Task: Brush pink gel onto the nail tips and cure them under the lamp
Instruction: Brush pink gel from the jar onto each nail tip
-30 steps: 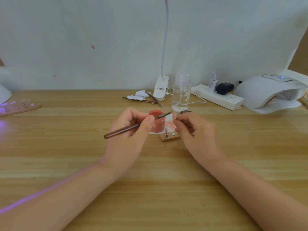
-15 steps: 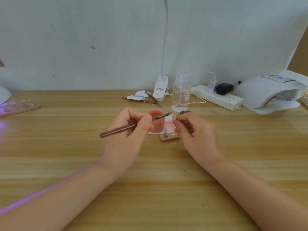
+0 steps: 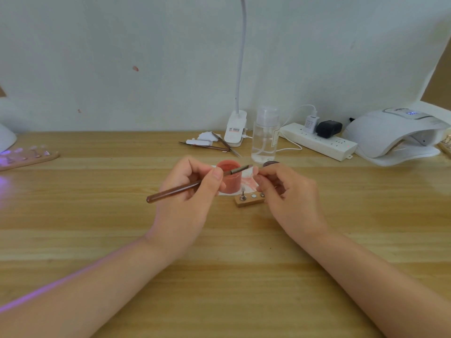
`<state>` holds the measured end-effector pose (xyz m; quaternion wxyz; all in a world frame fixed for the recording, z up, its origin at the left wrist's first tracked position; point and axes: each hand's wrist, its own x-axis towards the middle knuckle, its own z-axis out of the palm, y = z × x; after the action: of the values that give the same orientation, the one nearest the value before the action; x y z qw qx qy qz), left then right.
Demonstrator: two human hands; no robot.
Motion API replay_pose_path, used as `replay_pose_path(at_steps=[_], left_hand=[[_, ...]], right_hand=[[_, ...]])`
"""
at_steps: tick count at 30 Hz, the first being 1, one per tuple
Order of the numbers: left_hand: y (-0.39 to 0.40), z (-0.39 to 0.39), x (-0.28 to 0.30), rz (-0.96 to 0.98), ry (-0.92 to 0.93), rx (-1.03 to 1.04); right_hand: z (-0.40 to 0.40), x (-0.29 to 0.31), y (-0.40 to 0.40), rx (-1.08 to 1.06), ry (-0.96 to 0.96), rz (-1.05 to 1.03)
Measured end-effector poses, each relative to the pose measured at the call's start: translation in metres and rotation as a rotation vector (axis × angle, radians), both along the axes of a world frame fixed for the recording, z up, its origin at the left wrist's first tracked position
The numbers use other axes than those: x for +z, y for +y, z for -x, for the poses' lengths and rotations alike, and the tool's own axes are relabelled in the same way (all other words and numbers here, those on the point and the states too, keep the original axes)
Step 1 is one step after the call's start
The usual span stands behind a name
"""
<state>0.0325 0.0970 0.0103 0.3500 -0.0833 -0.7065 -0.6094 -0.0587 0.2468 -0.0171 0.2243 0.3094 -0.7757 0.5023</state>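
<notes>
Pinched in the left hand (image 3: 192, 191), a brown brush (image 3: 192, 185) points at two o'clock toward the right hand (image 3: 286, 191), whose fingertips grip a small nail tip (image 3: 255, 171). Wooden table (image 3: 97, 215), white wall; pink gel jar (image 3: 229, 180) at twelve o'clock, curing lamp (image 3: 395, 135) at two.

A pale wall (image 3: 97, 57) backs a wooden table (image 3: 97, 215), with perhaps violet light at left
</notes>
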Motion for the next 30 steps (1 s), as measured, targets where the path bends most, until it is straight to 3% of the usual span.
replay_pose_path(at_steps=[8,16,23,30], left_hand=[[-0.0034,0.0026,-0.0066,0.143,-0.036,-0.032],[-0.0060,0.0027,-0.0046,0.105,-0.002,0.031],[-0.0034,0.0022,-0.0057,0.246,-0.032,0.021],[-0.0065,0.0016,-0.0043,0.128,-0.055,0.034]], right_hand=[[0.0010,-0.0005,-0.0002,-0.030,0.026,-0.026],[0.0012,-0.0002,0.0001,-0.048,0.023,-0.036],[0.0019,-0.0008,0.0001,-0.063,0.078,-0.069],[0.0009,0.0010,-0.0009,-0.096,0.023,0.033]])
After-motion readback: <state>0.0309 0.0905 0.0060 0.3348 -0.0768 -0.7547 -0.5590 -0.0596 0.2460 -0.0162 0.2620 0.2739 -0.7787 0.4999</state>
